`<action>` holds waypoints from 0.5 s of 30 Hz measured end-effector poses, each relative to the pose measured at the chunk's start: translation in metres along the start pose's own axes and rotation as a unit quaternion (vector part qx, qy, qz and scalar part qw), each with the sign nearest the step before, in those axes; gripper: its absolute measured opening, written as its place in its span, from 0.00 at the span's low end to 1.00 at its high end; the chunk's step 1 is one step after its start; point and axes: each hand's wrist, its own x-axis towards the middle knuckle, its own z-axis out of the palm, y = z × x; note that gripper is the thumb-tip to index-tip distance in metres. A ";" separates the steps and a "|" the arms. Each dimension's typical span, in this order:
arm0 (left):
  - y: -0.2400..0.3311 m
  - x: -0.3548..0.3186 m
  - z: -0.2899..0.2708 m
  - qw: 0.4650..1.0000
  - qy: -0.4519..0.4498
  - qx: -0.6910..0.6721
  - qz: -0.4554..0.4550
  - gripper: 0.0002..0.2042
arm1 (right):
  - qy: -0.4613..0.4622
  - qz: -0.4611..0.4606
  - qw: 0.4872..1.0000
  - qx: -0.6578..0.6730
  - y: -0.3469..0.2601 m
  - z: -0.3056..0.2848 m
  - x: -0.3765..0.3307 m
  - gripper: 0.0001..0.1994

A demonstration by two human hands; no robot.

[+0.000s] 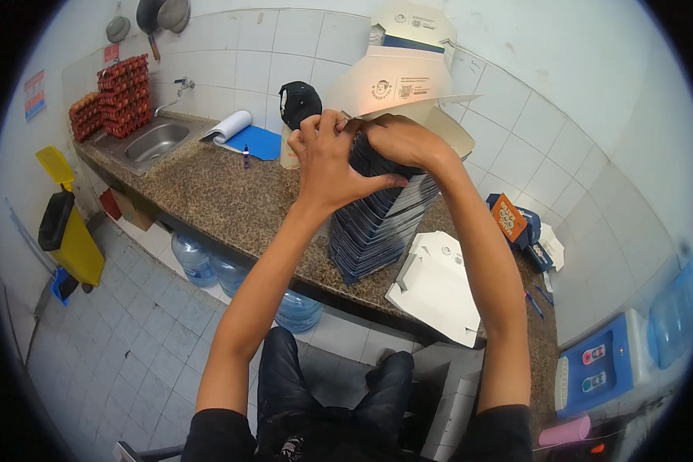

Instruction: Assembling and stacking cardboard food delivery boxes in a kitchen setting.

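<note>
A tall stack of nested dark blue cardboard boxes [379,235] stands on the counter in front of me. At its top is a cardboard box [412,81] with its pale printed inside raised behind my hands. My left hand [327,162] grips the near left edge of this box, fingers curled over the top and thumb stretched to the right. Bent over the same box from the right, my right hand [400,142] has its fingers folded down and mostly hidden. Flat white cardboard blanks [439,281] lie right of the stack.
Behind the stack are a black cap [300,104] and a blue clipboard [258,146] with rolled paper. Egg trays [123,96] stand by the sink [154,145] at far left. Folded boxes [527,227] and a water dispenser [600,366] are on the right. Water jugs [296,310] sit below the counter.
</note>
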 end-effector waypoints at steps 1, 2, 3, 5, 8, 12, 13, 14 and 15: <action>-0.002 -0.002 -0.002 1.000 0.001 0.022 0.007 0.49 | 0.029 0.006 0.999 0.024 0.004 0.003 0.000 0.21; -0.004 -0.004 -0.006 0.999 0.003 0.047 0.013 0.48 | 0.032 0.004 0.999 0.029 -0.010 -0.012 -0.004 0.21; -0.005 -0.007 -0.010 0.998 0.002 0.054 0.015 0.48 | 0.036 0.118 0.992 -0.012 -0.022 -0.033 -0.010 0.23; 0.008 -0.014 -0.015 0.999 -0.016 0.015 -0.029 0.45 | 0.061 0.271 0.959 -0.062 -0.013 -0.058 -0.023 0.27; 0.046 -0.019 -0.015 0.992 -0.044 -0.104 -0.060 0.37 | 0.100 0.314 0.942 -0.066 0.084 -0.055 -0.023 0.31; 0.063 -0.011 -0.010 0.988 0.000 -0.156 0.014 0.30 | 0.084 0.261 0.958 0.078 0.142 -0.013 -0.015 0.36; 0.063 -0.007 -0.007 0.990 0.029 -0.122 0.069 0.29 | 0.097 0.267 0.948 0.143 0.145 -0.006 -0.012 0.36; 0.061 -0.004 -0.006 0.988 0.016 -0.132 0.079 0.25 | 0.120 0.258 0.950 0.131 0.131 -0.010 -0.018 0.36; 0.057 -0.005 -0.003 0.987 0.007 -0.135 0.084 0.25 | 0.123 0.266 0.946 0.136 0.126 -0.014 -0.021 0.36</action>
